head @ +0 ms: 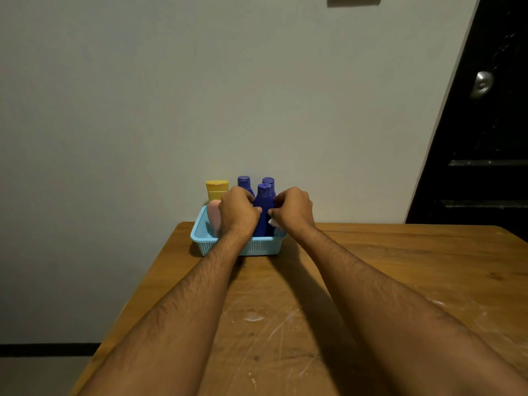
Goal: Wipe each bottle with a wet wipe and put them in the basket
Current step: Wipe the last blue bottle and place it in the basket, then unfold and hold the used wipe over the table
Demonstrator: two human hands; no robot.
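Observation:
A light blue basket (258, 247) stands at the table's far edge against the wall. Inside it stand a yellow bottle (216, 189), a pink bottle (213, 217) and three dark blue bottles. The front blue bottle (263, 208) is upright in the basket, between my two hands. My left hand (237, 212) touches its left side with the thumb. My right hand (292, 210) is at its right side with fingers curled, and a bit of white wet wipe (272, 222) shows under it. The two rear blue bottles (244, 182) are partly hidden by my hands.
The wooden table (314, 310) is scratched, with pale smears near the middle (253, 317). A plain wall rises right behind the basket. A dark door with a metal knob (482, 84) stands at the right.

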